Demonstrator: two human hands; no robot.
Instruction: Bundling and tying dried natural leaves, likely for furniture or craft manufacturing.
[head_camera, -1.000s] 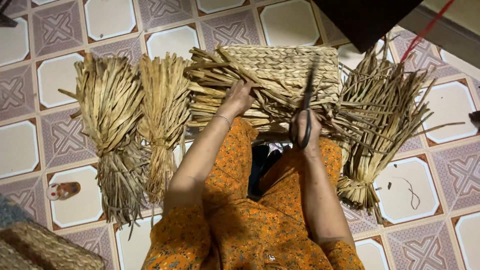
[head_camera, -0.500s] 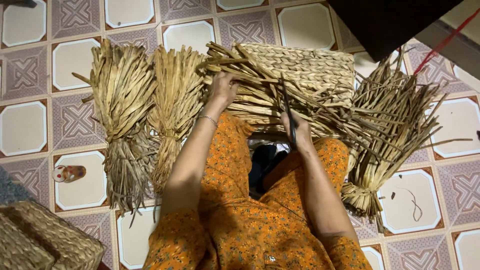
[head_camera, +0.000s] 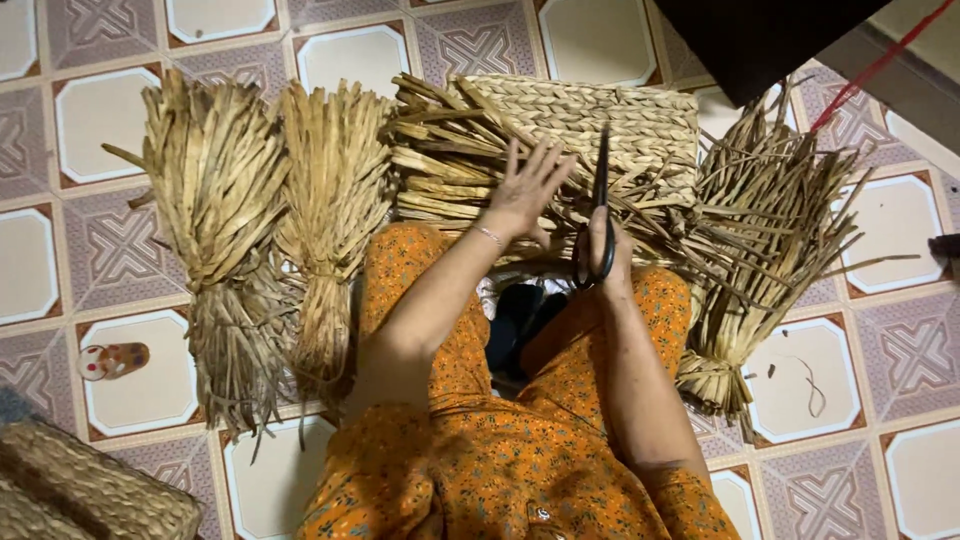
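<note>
My right hand (head_camera: 606, 258) grips black scissors (head_camera: 600, 205) with the closed blades pointing away from me over a woven straw mat (head_camera: 590, 115). My left hand (head_camera: 527, 190) hovers with fingers spread above loose dried straw strips (head_camera: 440, 160) that lie on the mat's left part. Both arms reach out over my lap in an orange flowered garment (head_camera: 500, 450).
Two tied bundles of dried straw (head_camera: 215, 230) (head_camera: 330, 220) lie on the tiled floor (head_camera: 100, 120) at left, another bundle (head_camera: 760, 240) at right. A woven basket (head_camera: 70, 490) sits at the bottom left, a small object (head_camera: 112, 360) near it. A dark object (head_camera: 760, 35) and red cord (head_camera: 870, 70) are at upper right.
My left hand lifted off the straw strips and opened its fingers. The right hand with the scissors shifted slightly; the view moved.
</note>
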